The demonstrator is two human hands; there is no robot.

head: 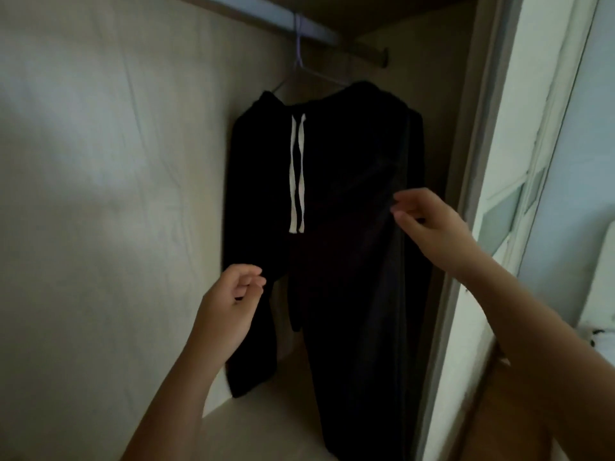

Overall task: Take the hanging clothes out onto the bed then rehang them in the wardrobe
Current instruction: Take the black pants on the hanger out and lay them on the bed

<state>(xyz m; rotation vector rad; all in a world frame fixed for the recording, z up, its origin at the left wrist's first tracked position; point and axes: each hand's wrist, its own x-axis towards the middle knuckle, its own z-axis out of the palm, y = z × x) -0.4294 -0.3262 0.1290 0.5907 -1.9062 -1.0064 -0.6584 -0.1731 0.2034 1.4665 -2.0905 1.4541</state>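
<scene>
Hanging at twelve o'clock from the rail (pixel 299 26) on a hanger (pixel 299 48), black garment (pixel 332 194); left hand (pixel 229 304) at seven, right hand (pixel 429 224) at three, both loosely curled, empty; advise unhooking the hanger, not tugging cloth.

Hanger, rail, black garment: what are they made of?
Hanger: thin wire with a lilac hook, likely plastic-coated metal.
Rail: smooth pale bar with a dull sheen; painted metal or laminate, can't tell.
Garment: soft matte black fabric, probably cotton knit; it drapes limp, with flat white drawcords.
</scene>
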